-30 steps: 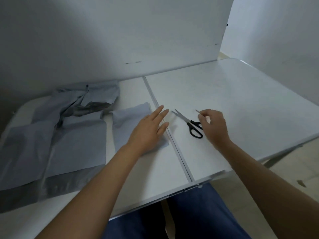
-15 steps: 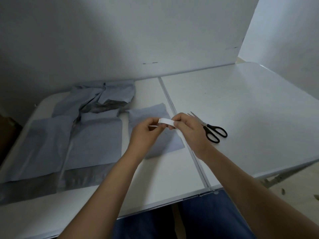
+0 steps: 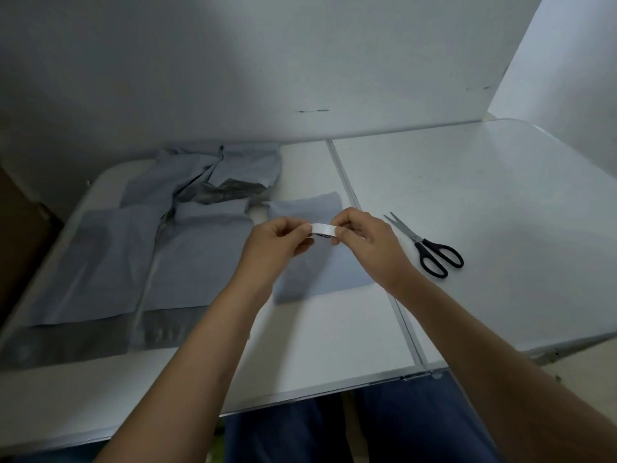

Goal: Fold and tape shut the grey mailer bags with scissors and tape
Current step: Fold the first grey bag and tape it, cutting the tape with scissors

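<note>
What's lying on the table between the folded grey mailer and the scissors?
Only the table's metal centre seam runs between the folded mailer and the scissors; otherwise bare tabletop, head view.

The scene is dimly and coolly lit, with a blue-grey cast. The brightest area is found on the right half of the white folding table (image 3: 474,228), where a soft sheen is seen, so light appears to be received from the right. The far left is left in deep shadow. A broad, soft shadow is cast across the upper left of the white backing board (image 3: 233,61). Straight edges are bowed by wide-angle distortion towards the borders. Fine detail is softened throughout; mild smearing is seen on the near forearms.
</note>
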Demonstrator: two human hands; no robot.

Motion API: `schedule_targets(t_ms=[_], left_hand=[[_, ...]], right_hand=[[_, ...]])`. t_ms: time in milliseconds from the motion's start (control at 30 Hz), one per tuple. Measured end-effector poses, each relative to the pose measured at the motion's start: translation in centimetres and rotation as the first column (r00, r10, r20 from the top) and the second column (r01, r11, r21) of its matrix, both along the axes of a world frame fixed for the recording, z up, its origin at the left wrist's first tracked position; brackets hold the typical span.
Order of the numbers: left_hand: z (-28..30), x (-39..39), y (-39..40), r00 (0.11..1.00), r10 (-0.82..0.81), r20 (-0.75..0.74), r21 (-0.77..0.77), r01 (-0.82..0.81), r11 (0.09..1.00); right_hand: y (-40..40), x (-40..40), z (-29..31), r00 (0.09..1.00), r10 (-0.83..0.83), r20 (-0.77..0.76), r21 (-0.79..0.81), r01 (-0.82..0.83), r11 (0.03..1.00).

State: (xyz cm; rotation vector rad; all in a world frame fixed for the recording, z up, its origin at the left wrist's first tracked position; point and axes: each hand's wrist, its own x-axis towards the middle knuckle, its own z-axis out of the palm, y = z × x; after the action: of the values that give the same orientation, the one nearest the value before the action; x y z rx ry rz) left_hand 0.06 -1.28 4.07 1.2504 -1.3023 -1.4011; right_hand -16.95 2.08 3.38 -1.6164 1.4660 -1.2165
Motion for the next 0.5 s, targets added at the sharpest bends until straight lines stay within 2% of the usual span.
schedule_targets(t_ms=[167, 267, 367, 500], left_hand=[[0.4, 1.6, -1.6, 1.000, -0.020, 0.013, 0.000, 0.020, 1.000], [0.7, 2.5, -2.3, 0.999, -0.012, 0.048, -0.012, 0.012, 1.000], [0.7, 3.1, -2.5, 0.995, 0.012, 0.094, -0.030, -0.010, 1.000], [0.1, 3.5, -2.3, 0.987, 0.003, 0.161, -0.022, 0.000, 1.000]], right_hand=[[-1.2, 0.8, 2.0, 0.980, 0.158, 0.123, 0.079, -0.168, 0.983], [-2.0, 2.0, 2.5, 0.937, 0.225, 0.266, 0.134, -0.268, 0.954], [-2.8, 3.3, 2.7, 0.869, 0.210, 0.448, 0.189, -0.321, 0.928], [-3.5, 4.1, 2.3, 0.883, 0.119, 0.454, 0.202, -0.232, 0.951]])
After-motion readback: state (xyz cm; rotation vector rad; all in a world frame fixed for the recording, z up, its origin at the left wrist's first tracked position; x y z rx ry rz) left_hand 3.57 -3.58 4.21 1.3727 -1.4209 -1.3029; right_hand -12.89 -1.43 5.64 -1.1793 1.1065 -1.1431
